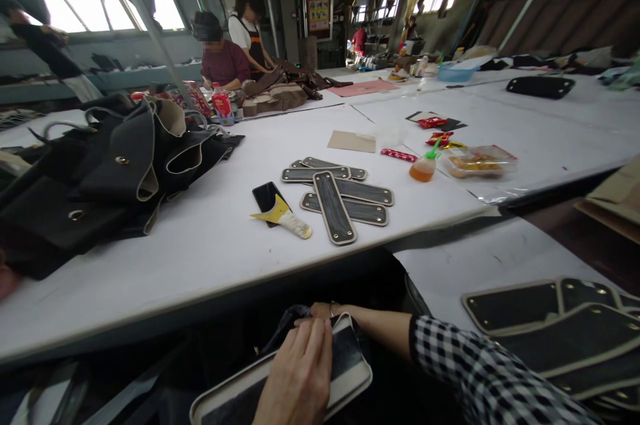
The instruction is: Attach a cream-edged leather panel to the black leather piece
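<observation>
A black piece with pale edging (pixel 235 398) lies tilted below the table's front edge. My left hand (pixel 300 372) rests across it, fingers pressed together over its surface and far edge. From the right, in a checkered sleeve, my right hand (pixel 325 310) reaches to the piece's far side; its fingers are closed there, partly hidden behind my left hand and the piece. Dark crumpled material (pixel 287 328) hangs beside it. On the white table (pixel 200 258) is a loose pile of black strips with pale borders and studs (pixel 334 207).
A phone (pixel 265 193) lies under a yellow-and-white scrap (pixel 285 216). Black bags (pixel 115 165) are heaped at left. Glue bottle (pixel 423 168) and plastic food box (pixel 480 162) stand right of centre. More black panels (pixel 575 338) lie at lower right. People work at the back.
</observation>
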`<state>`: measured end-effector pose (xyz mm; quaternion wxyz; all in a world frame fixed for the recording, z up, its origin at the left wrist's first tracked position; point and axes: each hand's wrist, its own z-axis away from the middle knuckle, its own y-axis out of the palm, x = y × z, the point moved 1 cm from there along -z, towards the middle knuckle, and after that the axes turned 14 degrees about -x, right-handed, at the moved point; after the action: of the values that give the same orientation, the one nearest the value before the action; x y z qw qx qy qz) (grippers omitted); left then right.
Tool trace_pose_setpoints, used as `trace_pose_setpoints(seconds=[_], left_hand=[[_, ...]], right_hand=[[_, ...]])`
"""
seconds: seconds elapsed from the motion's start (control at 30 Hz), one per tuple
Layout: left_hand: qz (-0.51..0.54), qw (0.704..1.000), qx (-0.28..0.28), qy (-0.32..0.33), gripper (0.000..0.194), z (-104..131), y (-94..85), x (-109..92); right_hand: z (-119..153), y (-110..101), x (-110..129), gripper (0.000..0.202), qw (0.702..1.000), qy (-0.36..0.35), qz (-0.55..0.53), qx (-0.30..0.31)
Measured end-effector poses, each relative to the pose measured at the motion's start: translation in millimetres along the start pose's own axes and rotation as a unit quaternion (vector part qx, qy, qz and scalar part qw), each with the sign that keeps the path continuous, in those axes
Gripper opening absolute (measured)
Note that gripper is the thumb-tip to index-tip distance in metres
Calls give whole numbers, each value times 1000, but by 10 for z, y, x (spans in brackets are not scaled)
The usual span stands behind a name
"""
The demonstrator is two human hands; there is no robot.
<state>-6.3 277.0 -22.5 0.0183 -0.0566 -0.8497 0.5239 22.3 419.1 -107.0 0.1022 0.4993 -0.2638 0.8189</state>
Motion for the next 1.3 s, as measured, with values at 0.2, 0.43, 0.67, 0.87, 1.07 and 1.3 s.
trace_pose_setpoints(seconds=[0.2,0.43,0.67,0.87,1.07,1.3], left_hand=[[-4,999,37,-9,54,-43,-26,-17],[21,998,51,0,54,-55,-26,28],[63,995,72,-36,53,-83,-131,42],[120,990,54,-54,56,-50,-223,104],[129,989,53,-41,54,20,-205,145],[244,956,83,-140,39,-113,-438,173]], right_hand=[[-45,-206,-157,35,996,31,63,-54],[423,-858,320,34,997,-64,-18,29],[543,-920,510,28,988,-128,38,71],[621,-901,590,20,976,-184,99,68],[655,-841,626,21,968,-200,136,65],[751,-776,633,27,945,-212,234,89]])
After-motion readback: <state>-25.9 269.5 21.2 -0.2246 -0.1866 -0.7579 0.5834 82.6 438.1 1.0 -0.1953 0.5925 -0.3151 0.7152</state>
